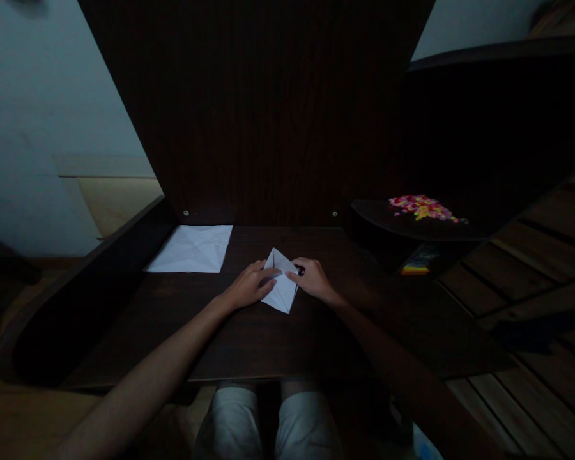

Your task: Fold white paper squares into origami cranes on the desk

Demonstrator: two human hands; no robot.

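Observation:
A white sheet of paper folded into a small kite shape lies on the dark desk in front of me, with crease lines meeting near its middle. My left hand is on its left side, thumb and forefinger across the top face, holding it against the desk. From the right, my right hand grips the paper's right edge, its thumb on top and the other fingers curled at the side. The fingertips of both hands come close together over the paper's centre. What lies under the right fingers is hidden.
A larger creased stack of white paper lies at the desk's back left. On a low corner shelf to the right sits a pile of small colourful pieces. Below it are colourful flat items. A raised side panel borders the left.

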